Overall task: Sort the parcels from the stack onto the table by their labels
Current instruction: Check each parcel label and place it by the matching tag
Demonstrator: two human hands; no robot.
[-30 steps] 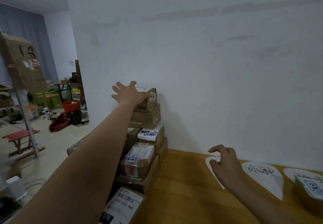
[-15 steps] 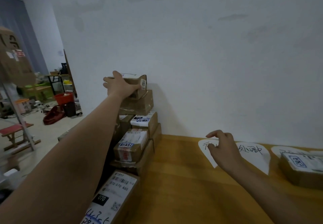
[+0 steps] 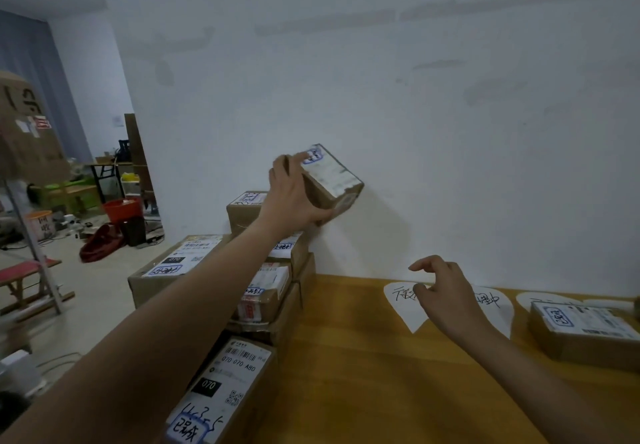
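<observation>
White wall behind a wooden table (image 3: pixel 346 357). My left hand (image 3: pixel 294 194) clamps a small cardboard parcel (image 3: pixel 332 184), w/ white label on top, tilted in air above the parcel stack (image 3: pixel 263 291). Prob light, stiff; grip across its sides. Right hand (image 3: pixel 446 294), loosely curled & empty, hovers right of the stack.
</observation>
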